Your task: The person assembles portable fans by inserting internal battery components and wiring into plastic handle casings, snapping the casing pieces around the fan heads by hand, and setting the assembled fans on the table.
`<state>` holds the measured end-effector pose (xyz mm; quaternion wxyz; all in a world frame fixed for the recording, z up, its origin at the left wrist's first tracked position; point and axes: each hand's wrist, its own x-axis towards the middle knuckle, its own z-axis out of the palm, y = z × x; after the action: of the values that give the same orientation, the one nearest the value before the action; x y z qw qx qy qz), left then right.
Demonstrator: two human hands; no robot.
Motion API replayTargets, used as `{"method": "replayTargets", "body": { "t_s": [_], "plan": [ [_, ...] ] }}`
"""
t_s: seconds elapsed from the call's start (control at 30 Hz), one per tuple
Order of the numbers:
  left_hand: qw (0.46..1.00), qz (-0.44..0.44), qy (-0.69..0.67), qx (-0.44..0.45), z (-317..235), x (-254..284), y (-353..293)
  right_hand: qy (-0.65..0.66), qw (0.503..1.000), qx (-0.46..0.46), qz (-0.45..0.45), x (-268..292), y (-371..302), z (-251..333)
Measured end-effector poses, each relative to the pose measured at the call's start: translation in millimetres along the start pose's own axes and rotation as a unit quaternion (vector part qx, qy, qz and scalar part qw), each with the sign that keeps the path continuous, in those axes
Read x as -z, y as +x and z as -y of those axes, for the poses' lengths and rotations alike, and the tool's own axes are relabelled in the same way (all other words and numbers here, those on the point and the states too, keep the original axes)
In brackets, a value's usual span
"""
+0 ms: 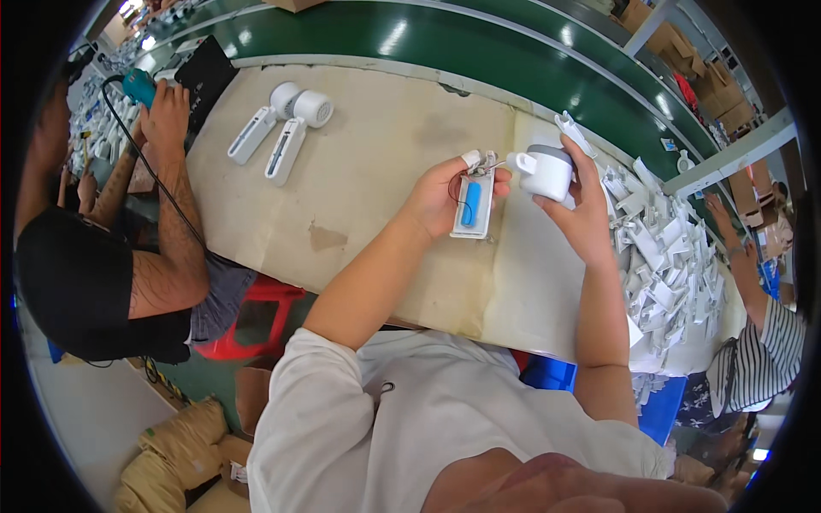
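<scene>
In my left hand (436, 198) is a white handle shell (479, 227), its inside facing up. A blue cylindrical battery (471, 203) lies in it, and thin dark and red wires loop out beside the battery. My right hand (583, 209) grips a round white fan head (546, 175) with a grey band, its short neck pointing at the handle shell. Wires seem to run between the neck and the shell's upper end. Beyond my right fingertips lies a white handle part (575, 132). Two handheld fans (289, 147) with white heads and handles rest further left on the table.
A big heap of white plastic handle shells (657, 256) covers the table's right end. At left, a co-worker (162, 222) holds a teal power tool (138, 87) with a black cable. A green conveyor (359, 32) runs behind the worktable (368, 179). Another person's arm (742, 256) shows at far right.
</scene>
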<state>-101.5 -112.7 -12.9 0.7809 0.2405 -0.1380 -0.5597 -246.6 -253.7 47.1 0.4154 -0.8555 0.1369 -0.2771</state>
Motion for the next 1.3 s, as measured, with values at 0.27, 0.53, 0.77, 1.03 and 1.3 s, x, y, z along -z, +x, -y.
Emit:
{"method": "replayTargets", "body": {
  "t_s": [0.27,0.53,0.77,1.03,1.3],
  "plan": [
    [0.957,-0.045,0.287,0.009,14,-11,3,-0.253,0.911,0.309,-0.100,4,-1,-46],
    [0.931,-0.051,0.361,0.025,10,-19,-2,-0.283,0.879,0.367,-0.112,4,2,-49],
    [0.826,-0.067,0.560,-0.023,9,-15,-5,-0.169,0.973,0.155,-0.003,6,-10,-28],
    [0.754,0.040,0.656,0.016,19,-26,-8,0.192,0.956,0.008,0.221,32,-3,-30],
    [0.741,0.074,0.667,0.024,20,-29,-13,0.093,0.966,0.036,0.238,30,-4,-25]
  ]
}}
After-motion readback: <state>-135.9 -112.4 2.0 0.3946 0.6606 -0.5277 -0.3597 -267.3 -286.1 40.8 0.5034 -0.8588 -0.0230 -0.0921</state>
